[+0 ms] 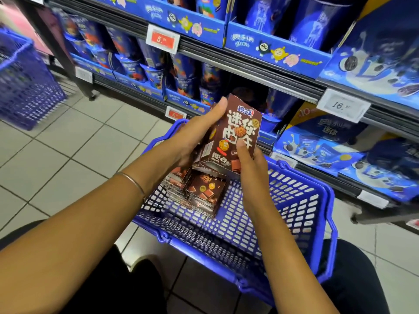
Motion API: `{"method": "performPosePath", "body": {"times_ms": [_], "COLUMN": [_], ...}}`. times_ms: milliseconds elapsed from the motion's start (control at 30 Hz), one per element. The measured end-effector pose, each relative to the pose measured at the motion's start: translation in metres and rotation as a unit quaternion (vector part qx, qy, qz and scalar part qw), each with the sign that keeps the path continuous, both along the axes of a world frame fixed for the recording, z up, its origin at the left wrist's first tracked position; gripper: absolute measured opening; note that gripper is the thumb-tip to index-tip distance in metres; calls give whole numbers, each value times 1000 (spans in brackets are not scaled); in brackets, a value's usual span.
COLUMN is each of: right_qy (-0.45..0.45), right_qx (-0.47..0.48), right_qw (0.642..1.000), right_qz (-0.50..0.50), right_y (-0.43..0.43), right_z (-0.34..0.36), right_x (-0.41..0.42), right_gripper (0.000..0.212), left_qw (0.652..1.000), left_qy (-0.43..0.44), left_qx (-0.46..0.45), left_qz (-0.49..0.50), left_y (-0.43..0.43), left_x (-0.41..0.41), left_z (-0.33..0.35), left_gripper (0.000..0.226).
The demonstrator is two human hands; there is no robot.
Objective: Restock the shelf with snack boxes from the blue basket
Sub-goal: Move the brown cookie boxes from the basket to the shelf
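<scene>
Brown printed cardboard snack box (235,134), glossy and rectangular, is held upright above the blue perforated plastic basket (301,207). Left hand (199,134) wraps its far side; right hand (251,168) pinches the lower edge, apparently steadying it for shelving. More brown boxes (201,191) lie stacked inside the basket. Blue-stocked shelf (249,71) stands just beyond.

Supermarket aisle: shelves (249,71) with price tags (162,39) and blurred blue packs (317,23), seemingly biscuits; a shopping basket (328,200) on tiled floor (68,143).
</scene>
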State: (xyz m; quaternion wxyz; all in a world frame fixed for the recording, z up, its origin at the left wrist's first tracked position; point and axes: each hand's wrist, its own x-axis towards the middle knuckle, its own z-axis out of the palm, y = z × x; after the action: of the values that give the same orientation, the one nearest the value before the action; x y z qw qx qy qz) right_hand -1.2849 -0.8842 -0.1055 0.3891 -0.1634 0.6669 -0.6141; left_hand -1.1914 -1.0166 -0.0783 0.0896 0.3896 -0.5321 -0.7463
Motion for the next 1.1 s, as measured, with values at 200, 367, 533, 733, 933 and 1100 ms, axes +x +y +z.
{"method": "performPosePath", "body": {"times_ms": [200, 367, 533, 733, 933, 1100], "right_qy": [-76, -128, -89, 25, 25, -35], "right_qx": [-24, 127, 221, 309, 274, 217], "right_qw": [996, 979, 971, 951, 961, 974], "right_qz": [-38, -99, -23, 14, -5, -44], "right_y": [-2, -3, -3, -20, -6, 19], "right_z": [-7, -60, -116, -144, -160, -159], "right_x": [0, 3, 15, 31, 31, 21], "right_gripper": [47, 33, 41, 89, 79, 50], "left_qw": [999, 997, 997, 998, 998, 998], "left_qy": [-9, -7, -1, 4, 14, 22], "left_qx": [-21, -8, 4, 18, 27, 31], "left_qz": [42, 77, 76, 68, 54, 41], "left_y": [-8, -9, -8, -7, -10, -12], "left_x": [1, 3, 3, 1, 1, 6], "left_z": [-2, 2, 3, 0, -2, -4], "left_gripper": [76, 69, 63, 76, 74, 59]}}
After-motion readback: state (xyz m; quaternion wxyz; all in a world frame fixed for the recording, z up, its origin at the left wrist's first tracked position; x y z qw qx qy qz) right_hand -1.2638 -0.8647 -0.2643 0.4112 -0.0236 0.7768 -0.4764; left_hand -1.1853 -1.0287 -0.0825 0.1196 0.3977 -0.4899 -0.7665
